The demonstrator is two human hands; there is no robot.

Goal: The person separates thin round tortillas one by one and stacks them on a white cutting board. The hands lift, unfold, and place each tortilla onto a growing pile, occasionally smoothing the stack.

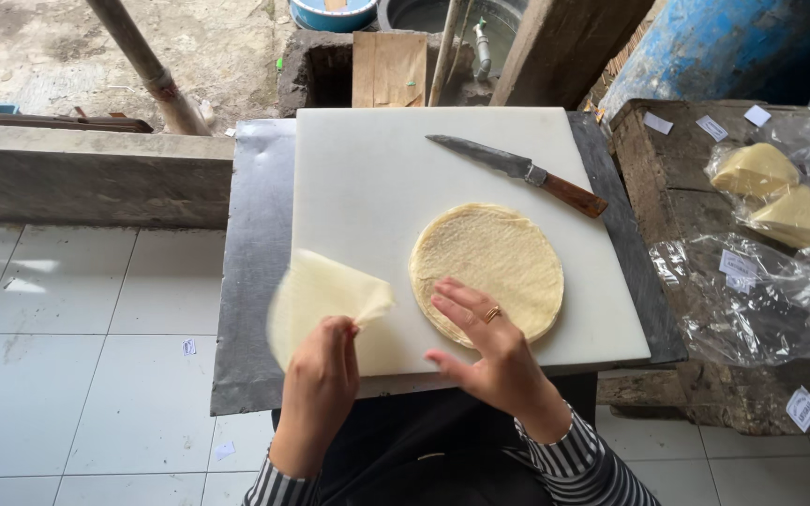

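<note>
Seen from the head camera: left hand (321,370) pinched shut on a thin, pale, floppy round wrapper sheet (325,305), lifted clear over the left edge of the white rectangular plastic cutting board (367,169). Right hand (489,347) open, fingers spread, fingertips pressing the round stack of pale yellow wrappers (489,267) lying on the board's right half. Beyond the stack, a steel-bladed knife with brown wooden handle (522,173), all atop a grey metal bench (255,281).
</note>
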